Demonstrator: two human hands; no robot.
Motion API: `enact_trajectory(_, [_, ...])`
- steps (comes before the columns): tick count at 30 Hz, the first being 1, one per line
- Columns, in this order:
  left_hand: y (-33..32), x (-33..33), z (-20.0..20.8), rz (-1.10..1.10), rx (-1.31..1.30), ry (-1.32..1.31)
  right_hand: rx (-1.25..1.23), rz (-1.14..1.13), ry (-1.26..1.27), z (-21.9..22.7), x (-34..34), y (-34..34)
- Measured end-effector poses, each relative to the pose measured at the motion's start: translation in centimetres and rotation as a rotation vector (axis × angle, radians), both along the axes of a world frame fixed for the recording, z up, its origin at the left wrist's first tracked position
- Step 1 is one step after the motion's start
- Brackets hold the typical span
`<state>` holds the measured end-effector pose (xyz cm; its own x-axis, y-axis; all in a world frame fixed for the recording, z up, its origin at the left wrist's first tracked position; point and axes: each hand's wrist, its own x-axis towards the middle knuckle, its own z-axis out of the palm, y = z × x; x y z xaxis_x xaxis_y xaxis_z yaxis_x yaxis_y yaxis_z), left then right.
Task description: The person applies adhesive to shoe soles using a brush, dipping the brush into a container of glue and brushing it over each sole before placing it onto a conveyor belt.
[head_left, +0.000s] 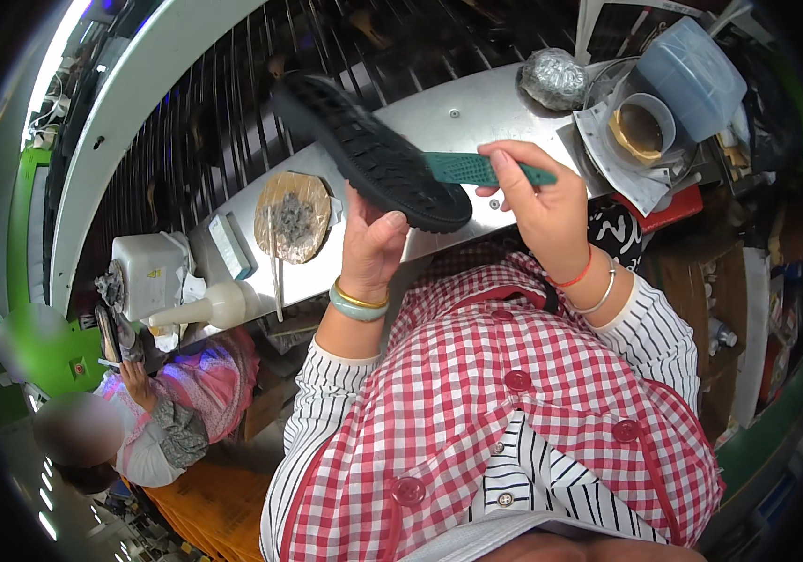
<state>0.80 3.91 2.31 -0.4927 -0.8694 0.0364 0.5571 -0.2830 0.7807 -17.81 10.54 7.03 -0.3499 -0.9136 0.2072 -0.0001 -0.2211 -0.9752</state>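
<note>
A black shoe sole (364, 155) with a ridged, hollowed inner face is raised, tilted, over the metal bench edge. My left hand (372, 239) grips it from below near its lower end, thumb along the edge. Between the thumb and fingers of my right hand (542, 192) is a flat green brush (462, 168) with a textured handle. Its far end reaches the sole's side; I cannot see the bristles there. To the left on the bench lies a round, plastic-wrapped pad (293, 217) with grey residue and a thin stick across it.
A cup of amber liquid (640, 128), a clear blue plastic box (692, 75) and a plastic-wrapped lump (552, 80) crowd the right. On the left stand a white canister (148, 276) and a pale bottle (219, 305). A roller rack (223, 94) runs behind; a co-worker (167, 412) sits left.
</note>
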Motion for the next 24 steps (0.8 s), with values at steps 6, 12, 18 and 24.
enact_trajectory(6, [0.2, 0.0, 0.5, 0.111, -0.445, -0.167, 0.016, -0.083, -0.009, -1.0, -1.7, 1.4])
enact_trajectory(12, [0.8, -0.1, 1.6, 0.101, -0.856, -0.562, 0.090, -0.078, -0.088, -1.5, -2.0, 0.3])
enact_trajectory(18, [0.3, -0.1, 1.5, 0.115, -0.970, -0.666, 0.199, -0.030, -0.145, -1.9, -3.1, 0.4])
enact_trajectory(24, [2.2, 0.9, 0.2, 0.052, -0.186, -0.302, 0.047, 0.002, -0.357, 0.4, -6.4, -0.8])
